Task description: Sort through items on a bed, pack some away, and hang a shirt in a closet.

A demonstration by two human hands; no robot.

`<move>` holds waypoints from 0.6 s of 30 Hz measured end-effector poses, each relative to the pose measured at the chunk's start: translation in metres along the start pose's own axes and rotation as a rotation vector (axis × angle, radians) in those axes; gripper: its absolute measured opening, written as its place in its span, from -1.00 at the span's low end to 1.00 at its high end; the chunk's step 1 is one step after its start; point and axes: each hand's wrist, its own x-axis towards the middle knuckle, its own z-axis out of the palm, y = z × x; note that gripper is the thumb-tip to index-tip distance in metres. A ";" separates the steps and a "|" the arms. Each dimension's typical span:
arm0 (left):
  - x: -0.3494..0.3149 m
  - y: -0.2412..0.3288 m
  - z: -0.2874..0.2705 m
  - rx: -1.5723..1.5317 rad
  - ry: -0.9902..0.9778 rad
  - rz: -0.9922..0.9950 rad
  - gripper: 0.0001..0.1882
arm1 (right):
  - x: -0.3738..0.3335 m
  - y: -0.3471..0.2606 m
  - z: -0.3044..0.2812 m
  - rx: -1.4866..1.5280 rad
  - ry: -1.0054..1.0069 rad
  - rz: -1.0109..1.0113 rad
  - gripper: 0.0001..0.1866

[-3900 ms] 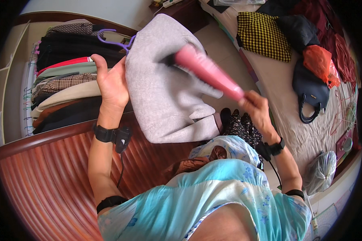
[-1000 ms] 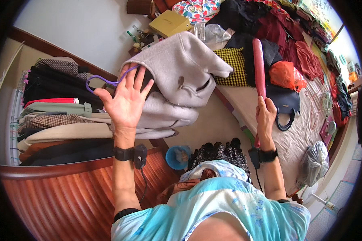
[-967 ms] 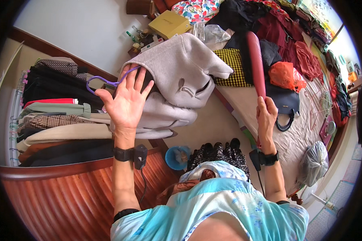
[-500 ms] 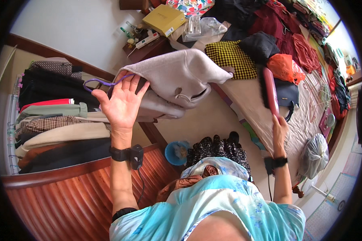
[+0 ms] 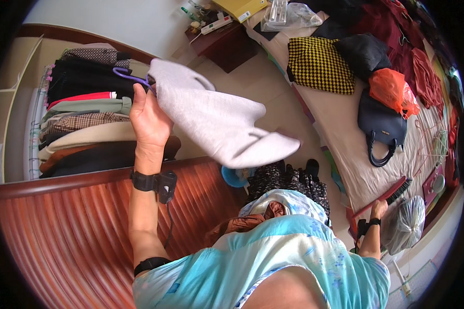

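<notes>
My left hand [image 5: 152, 116] is raised beside the clothes rack, closed on a purple hanger [image 5: 126, 75] near its neck; the garment partly covers the fingers. From the hanger a pale grey garment [image 5: 216, 116] swings out to the right, its lower end lifted toward my lap. On the far right, low over the bed's edge, my right hand [image 5: 379, 208] is wrapped round a red-handled clothes brush [image 5: 393, 194] with dark bristles. The brush is apart from the garment.
Several garments [image 5: 87, 121] hang on the rack at left, behind a slatted wooden headboard [image 5: 87, 216]. On the bed [image 5: 335, 118] lie a yellow-black checked cloth [image 5: 317, 64], an orange bag [image 5: 389, 90] and a navy handbag [image 5: 381, 121]. A tied plastic bag [image 5: 404, 226] sits near my right hand.
My right hand has brought the brush down and toward me from above the bed. The garment has swung lower and nearer, and my left fingers have gone from spread to curled.
</notes>
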 end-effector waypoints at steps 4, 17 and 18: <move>-0.022 0.009 0.012 0.144 0.083 -0.012 -0.07 | 0.046 -0.134 -0.036 0.297 -0.197 -0.309 -0.70; -0.078 0.039 0.041 0.445 -0.200 -0.133 -0.03 | -0.181 -0.597 -0.376 0.949 0.062 -2.075 -0.42; -0.086 0.043 0.041 0.451 -0.219 -0.123 -0.04 | -0.196 -0.608 -0.370 0.877 -0.021 -2.124 -0.44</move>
